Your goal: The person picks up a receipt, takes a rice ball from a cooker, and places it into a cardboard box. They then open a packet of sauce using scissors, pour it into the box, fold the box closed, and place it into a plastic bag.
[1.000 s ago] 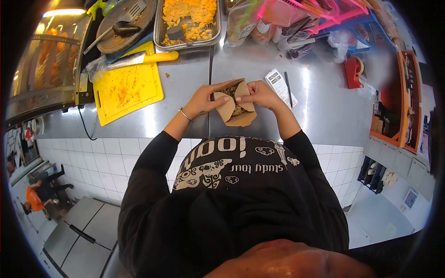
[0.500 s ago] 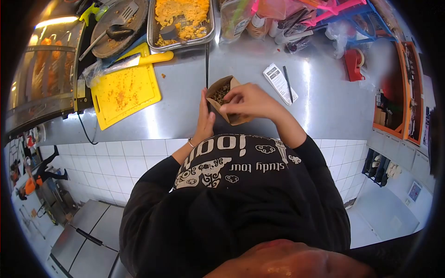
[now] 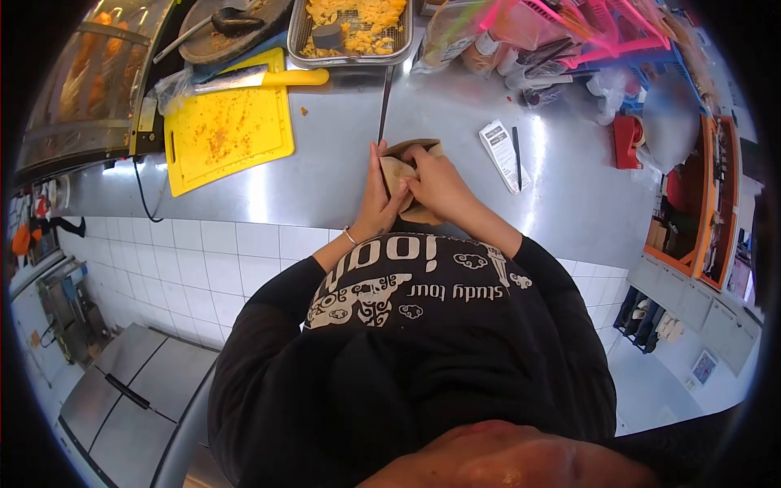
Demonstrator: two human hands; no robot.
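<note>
A brown paper food box (image 3: 395,174) is held between my two hands, close to my body at the counter's front edge. My left hand (image 3: 381,191) wraps its left side, the thumb pressed near the front. With curled fingers, my right hand (image 3: 435,179) grips the box's upper flaps, which are partly bent inward. The dark crumbly food seen inside earlier is now hidden by flaps and fingers. To the right of my right hand lie a printed slip pad (image 3: 498,149) and a black pen (image 3: 517,159).
A yellow cutting board (image 3: 232,134) with crumbs and a yellow-handled knife (image 3: 297,77) lie left. Behind stands a metal tray (image 3: 351,58) of yellow-orange food. Pink and blue baskets (image 3: 569,49) and a red tape dispenser (image 3: 626,142) are right. A glass display case (image 3: 81,81) stands far left.
The box's flaps have been bent inward over the food. My right hand has moved from the food to the flaps, and my left fingers have closed round the side. The view has shifted slightly.
</note>
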